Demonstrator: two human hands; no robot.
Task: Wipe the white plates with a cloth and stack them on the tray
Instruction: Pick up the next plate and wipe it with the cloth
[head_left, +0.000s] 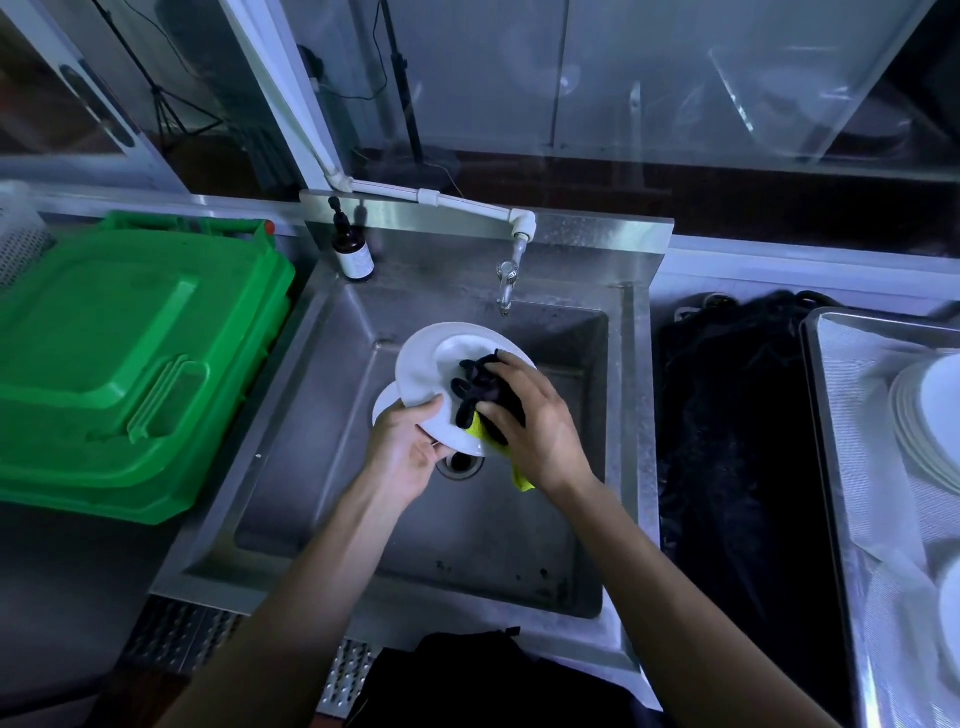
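Over the steel sink my left hand grips the near-left rim of a white plate, tilted toward me. My right hand holds a bunched black and yellow cloth against the plate's inner face. Below the held plate, the edge of a second white plate peeks out in the basin. At the far right a metal tray carries stacked white plates.
A tap hangs over the back of the sink, and a dark pump bottle stands at its back left corner. Green plastic crates fill the left counter. Dark netting lies between sink and tray. The drain sits under the plate.
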